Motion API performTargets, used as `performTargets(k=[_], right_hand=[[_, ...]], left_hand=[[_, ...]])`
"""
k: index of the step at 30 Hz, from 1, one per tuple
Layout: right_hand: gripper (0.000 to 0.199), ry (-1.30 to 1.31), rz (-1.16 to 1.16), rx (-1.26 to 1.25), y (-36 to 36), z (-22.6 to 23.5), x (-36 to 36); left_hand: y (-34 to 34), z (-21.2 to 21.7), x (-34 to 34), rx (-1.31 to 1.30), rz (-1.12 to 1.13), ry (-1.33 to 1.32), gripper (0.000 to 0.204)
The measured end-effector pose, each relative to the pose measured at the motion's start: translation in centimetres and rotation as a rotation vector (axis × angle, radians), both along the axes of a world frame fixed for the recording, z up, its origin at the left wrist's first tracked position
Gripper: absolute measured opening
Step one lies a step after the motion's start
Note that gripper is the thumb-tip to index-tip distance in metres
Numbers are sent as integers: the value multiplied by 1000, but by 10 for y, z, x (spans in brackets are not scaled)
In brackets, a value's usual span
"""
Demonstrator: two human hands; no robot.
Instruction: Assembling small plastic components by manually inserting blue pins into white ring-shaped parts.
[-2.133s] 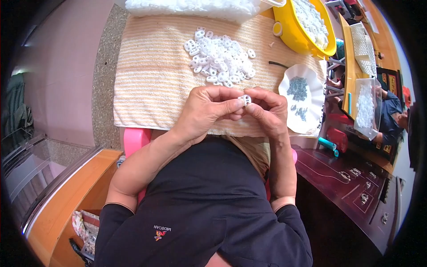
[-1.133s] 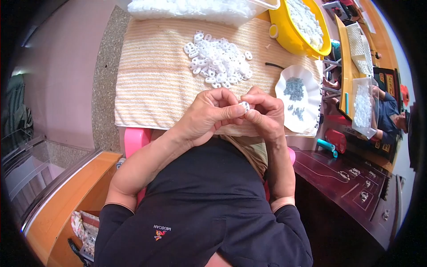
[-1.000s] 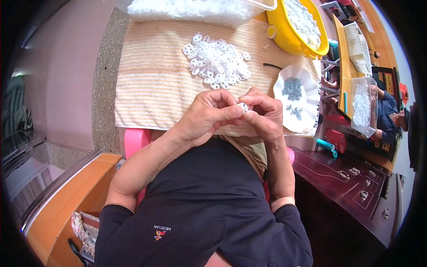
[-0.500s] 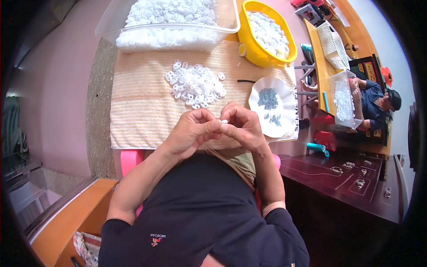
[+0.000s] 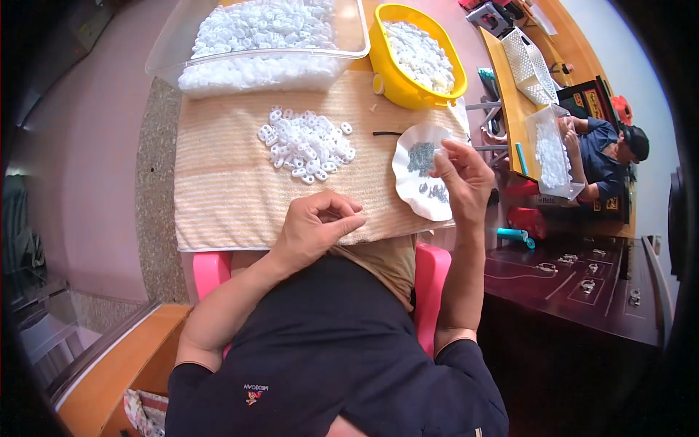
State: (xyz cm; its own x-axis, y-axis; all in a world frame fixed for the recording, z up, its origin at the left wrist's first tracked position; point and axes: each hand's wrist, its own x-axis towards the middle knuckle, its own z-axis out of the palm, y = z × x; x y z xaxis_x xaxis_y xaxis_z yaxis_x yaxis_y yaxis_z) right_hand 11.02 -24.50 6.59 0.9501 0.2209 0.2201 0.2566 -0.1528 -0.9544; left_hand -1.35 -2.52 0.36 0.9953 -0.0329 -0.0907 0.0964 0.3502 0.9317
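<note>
My right hand (image 5: 466,178) is raised above the white wavy-edged dish (image 5: 405,191), its thumb and forefinger pinched on what looks like a small white plastic piece (image 5: 440,155). Small dark metal bits (image 5: 421,158) lie in that dish in two heaps. My left hand (image 5: 320,224) hovers over the towel's near edge, fingers loosely curled and the thumb a little apart from them, with nothing visible in it. Beyond it, a pile of small white oval plastic pieces with holes (image 5: 309,146) rests on the striped towel (image 5: 226,182).
At the back stand a clear bin (image 5: 269,73) full of white pieces and a yellow tub (image 5: 378,62) of white pieces. A short black rod (image 5: 386,133) lies beside the dish. At the right another person (image 5: 604,149) sits at a table with a clear box (image 5: 553,156). Pink chair arms (image 5: 431,291) flank me.
My hands, together on a small white piece before, have parted. The right has moved right and up over the dish; the left stays near its place. The whole view has shifted slightly.
</note>
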Motion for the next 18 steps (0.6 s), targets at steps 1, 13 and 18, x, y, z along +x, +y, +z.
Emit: performTargets(k=[1, 13, 18], right_hand=[[23, -34, -11, -53, -4, 2, 6], [22, -538, -232, -418, 34, 49, 114], [19, -697, -103, -504, 37, 41, 62]], left_hand=[[-1, 1, 0, 2, -1, -4, 8], [-9, -1, -5, 582, 65, -501, 14], [1, 8, -2, 721, 117, -660, 16]])
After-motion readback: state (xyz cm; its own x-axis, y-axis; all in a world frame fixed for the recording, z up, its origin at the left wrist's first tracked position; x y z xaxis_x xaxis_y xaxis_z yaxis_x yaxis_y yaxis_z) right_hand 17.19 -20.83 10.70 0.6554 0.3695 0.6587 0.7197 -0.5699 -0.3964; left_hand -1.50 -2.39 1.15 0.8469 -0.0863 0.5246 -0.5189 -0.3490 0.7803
